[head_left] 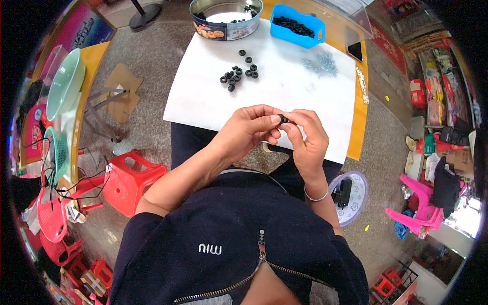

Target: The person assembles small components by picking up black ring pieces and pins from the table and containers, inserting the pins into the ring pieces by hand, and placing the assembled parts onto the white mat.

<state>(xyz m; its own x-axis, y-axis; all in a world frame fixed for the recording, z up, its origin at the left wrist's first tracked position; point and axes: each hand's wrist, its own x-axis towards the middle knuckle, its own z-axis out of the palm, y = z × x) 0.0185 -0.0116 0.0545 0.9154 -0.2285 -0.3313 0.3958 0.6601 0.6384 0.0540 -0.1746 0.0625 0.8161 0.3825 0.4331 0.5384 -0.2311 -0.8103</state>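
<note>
Between the fingertips of both hands I hold a small black ring-shaped part (283,119), just over the near edge of the white sheet (203,101). My left hand (252,124) pinches it from the left, and my right hand (306,133) from the right with thumb and forefinger. Fingers cover most of the part. Farther out on the sheet lies a loose cluster of similar black rings (237,78). A round tin (226,31) with more black pieces inside stands at the far edge, beside a blue plastic basket (297,39) heaped with small black parts.
A patch of tiny bluish bits (320,63) lies on the sheet's right side. A phone (355,51) rests on the yellow table edge (359,122). Red stools (127,178) stand to my left, a pink chair (419,203) to my right. A pale purple basin (351,198) sits by my right forearm.
</note>
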